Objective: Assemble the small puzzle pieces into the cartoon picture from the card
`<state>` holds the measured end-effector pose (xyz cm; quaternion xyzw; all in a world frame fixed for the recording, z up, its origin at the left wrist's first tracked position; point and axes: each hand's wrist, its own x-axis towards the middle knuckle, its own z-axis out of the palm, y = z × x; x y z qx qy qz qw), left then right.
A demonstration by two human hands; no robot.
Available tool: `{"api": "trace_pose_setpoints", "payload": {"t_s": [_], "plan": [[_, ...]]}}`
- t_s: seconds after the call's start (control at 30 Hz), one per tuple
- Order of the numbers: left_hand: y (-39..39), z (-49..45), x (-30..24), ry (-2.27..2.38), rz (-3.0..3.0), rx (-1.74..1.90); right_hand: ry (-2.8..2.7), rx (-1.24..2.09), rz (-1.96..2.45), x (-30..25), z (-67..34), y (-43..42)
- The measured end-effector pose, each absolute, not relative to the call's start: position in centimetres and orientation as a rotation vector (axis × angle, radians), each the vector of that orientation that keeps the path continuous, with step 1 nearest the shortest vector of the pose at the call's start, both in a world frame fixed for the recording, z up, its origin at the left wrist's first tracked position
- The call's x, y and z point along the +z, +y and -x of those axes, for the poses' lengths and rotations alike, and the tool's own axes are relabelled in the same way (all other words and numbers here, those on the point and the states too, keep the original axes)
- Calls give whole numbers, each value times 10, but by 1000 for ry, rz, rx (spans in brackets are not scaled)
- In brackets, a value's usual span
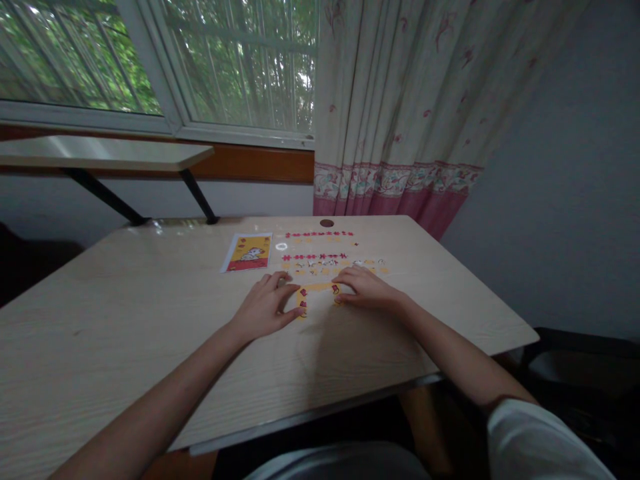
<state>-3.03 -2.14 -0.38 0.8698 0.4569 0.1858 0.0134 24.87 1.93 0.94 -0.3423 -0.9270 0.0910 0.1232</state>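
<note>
Though flat, three-sided yellow puzzle border (319, 287).

No text, label, brand or number can be read. The card (249, 252) bears small dark marks on its yellow part, and the yellow frame (319, 287) of joined pieces carries dark red ones at its sides, all too small and blurred to tell as letters or drawings. The loose pieces (327, 263) in rows beyond the frame show fine dark lines, and whether any of these are lettering cannot be told either.
</note>
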Motion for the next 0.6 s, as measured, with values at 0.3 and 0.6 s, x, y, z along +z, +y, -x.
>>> {"api": "trace_pose_setpoints", "payload": {"t_s": [0.3,0.6], "plan": [[-22,28,0,1410,-2717,589,-2699,276,981,9,-250,20],[-23,28,-1,1415,-2725,586,-2701,305,1009,10,-249,20]]}}
